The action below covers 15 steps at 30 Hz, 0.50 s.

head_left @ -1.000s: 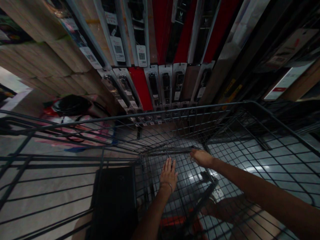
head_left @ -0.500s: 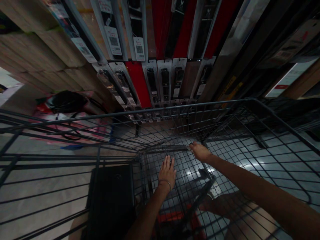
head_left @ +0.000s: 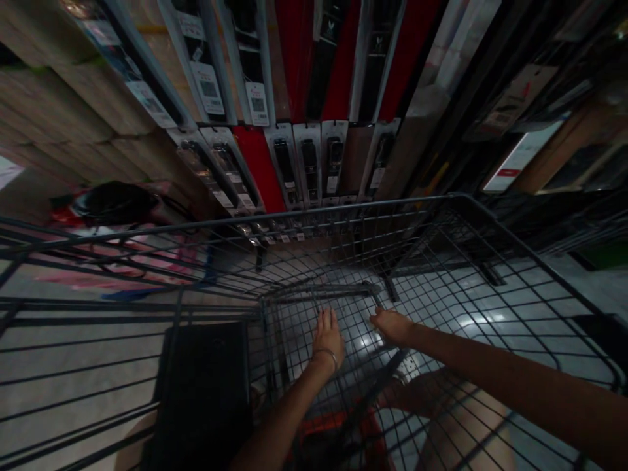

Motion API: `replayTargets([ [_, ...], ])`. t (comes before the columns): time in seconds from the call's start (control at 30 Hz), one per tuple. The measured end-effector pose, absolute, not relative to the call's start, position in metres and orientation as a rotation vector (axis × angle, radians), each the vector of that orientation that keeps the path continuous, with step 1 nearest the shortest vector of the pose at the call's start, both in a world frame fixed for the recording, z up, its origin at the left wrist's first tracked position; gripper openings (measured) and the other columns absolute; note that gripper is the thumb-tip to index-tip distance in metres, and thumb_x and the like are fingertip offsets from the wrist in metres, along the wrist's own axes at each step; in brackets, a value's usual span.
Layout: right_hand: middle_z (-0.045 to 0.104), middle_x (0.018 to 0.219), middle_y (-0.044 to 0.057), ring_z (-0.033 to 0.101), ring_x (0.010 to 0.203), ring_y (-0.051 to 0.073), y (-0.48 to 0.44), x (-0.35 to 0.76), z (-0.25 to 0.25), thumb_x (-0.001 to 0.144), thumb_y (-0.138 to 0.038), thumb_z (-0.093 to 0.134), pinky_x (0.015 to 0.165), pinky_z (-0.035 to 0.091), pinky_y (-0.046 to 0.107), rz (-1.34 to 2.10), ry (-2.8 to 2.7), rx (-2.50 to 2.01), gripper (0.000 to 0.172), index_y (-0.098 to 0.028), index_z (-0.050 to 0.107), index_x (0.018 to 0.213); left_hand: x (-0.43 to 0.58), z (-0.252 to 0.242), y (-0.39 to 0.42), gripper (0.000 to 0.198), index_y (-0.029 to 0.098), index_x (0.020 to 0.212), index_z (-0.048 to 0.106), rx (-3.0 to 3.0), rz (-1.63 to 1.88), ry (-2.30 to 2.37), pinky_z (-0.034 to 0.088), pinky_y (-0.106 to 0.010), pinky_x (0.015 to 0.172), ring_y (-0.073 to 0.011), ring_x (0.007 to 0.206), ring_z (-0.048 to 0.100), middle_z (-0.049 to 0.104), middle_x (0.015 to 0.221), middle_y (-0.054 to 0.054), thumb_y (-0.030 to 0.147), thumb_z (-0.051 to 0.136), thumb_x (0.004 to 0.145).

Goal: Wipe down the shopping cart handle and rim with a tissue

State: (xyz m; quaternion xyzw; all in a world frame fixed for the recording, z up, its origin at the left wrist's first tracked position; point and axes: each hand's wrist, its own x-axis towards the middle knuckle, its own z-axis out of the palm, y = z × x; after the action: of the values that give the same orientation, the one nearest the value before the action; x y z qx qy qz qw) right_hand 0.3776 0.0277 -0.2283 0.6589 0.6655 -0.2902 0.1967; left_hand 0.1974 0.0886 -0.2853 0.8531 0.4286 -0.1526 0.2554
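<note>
A dark wire shopping cart fills the lower view. Inside it, my left hand, with a thin bracelet at the wrist, lies with fingers stretched out over a wire mesh panel. My right hand is to its right, fingers curled round what looks like the side bar of that panel, just below its upper corner. The grip itself is partly hidden by the fingers. A black flat panel stands at the left of the mesh.
Ahead is a rack of packaged belts or straps with tags, between red strips. Rolled beige goods are stacked at left, above a pink bundle and a black bag. Something orange-red shows beneath the mesh.
My right hand has slid down from the panel's upper corner to a lower spot along its side. My left hand stays over the mesh. The view has shifted slightly to the right.
</note>
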Motion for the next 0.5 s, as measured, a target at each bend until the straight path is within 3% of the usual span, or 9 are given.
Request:
replayTargets([
  [0.3,0.064,0.111,0.020,0.061,0.105,0.026,0.037,0.376,-0.197,0.074,-0.005,0.057,0.087,0.047,0.031,-0.828,1.894,1.752,0.032,-0.009,0.064,0.105,0.197,-0.277,0.053,0.069,0.012,0.144,0.022,2.314,-0.454,1.044,0.018,-0.035,0.115,-0.0238,0.142,0.006,0.010,0.155,-0.009,0.024,0.042,0.080],
  [0.5,0.065,0.110,0.018,0.061,0.105,0.025,0.052,0.394,-0.192,0.077,-0.005,0.054,0.088,0.047,0.034,-0.744,1.895,1.935,0.034,-0.012,0.063,0.109,0.200,-0.288,0.049,0.066,0.024,0.144,0.022,2.360,-0.425,1.043,0.018,-0.045,0.114,-0.0286,0.142,0.004,0.010,0.155,-0.007,0.028,0.045,0.082],
])
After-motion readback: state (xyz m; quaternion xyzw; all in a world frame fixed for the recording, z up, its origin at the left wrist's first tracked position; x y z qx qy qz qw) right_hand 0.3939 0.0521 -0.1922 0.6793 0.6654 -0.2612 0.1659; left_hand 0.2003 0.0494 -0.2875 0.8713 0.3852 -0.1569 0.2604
